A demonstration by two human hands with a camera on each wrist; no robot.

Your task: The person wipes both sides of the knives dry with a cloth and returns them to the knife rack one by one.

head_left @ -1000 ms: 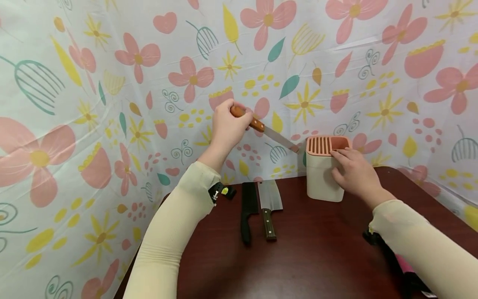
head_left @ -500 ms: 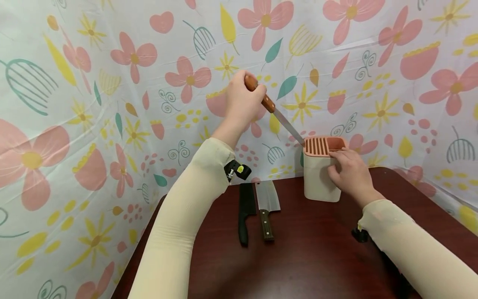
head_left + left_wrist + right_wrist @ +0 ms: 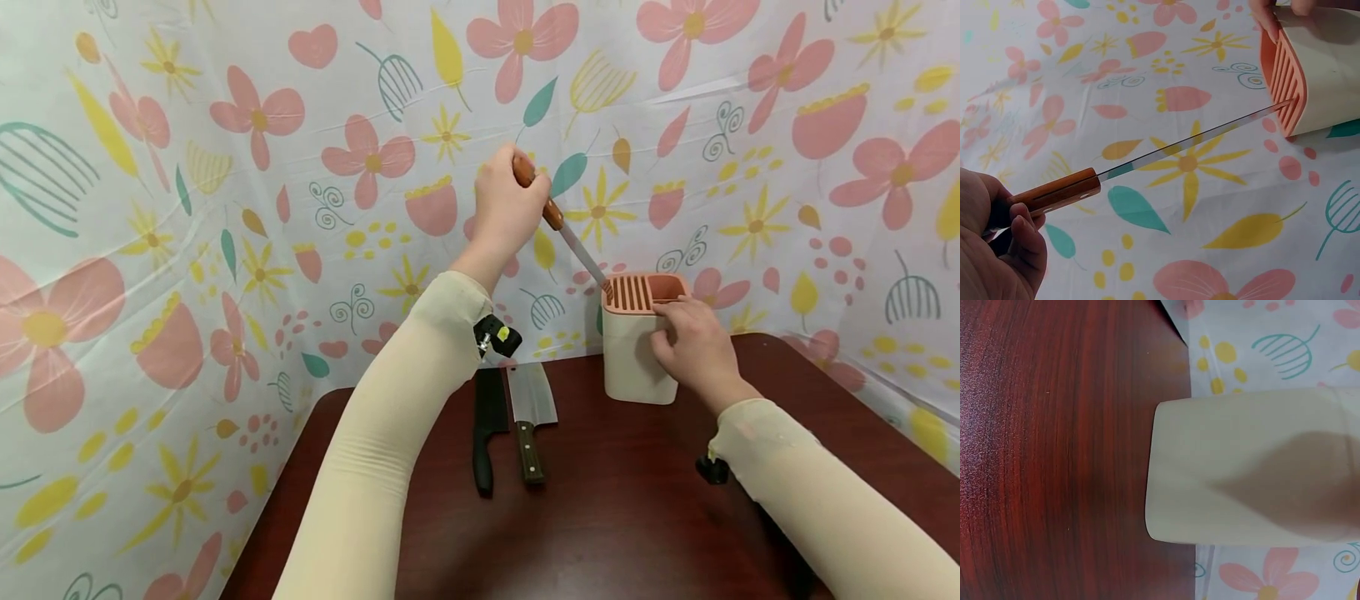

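Note:
My left hand (image 3: 510,200) grips the brown wooden handle of a knife (image 3: 581,250), held high and slanting down to the right. In the left wrist view the thin blade's tip meets the end of a slot in the orange slatted top of a knife block (image 3: 1290,81). This cream block (image 3: 637,358) stands upright on the table. My right hand (image 3: 697,346) holds it at its front right rim, fingers over the edge by the open compartment and thumb against the front wall. The right wrist view shows mostly the block's cream wall (image 3: 1241,469).
A black knife (image 3: 483,442) and a cleaver (image 3: 532,400) with a dark wooden handle lie side by side on the dark red table (image 3: 600,517), left of the block. A flower-patterned cloth (image 3: 360,208) hangs close behind the table.
My left hand has risen and moved right, tilting the knife more steeply and bringing its tip from beside the block to the slotted top. The right hand stays on the block.

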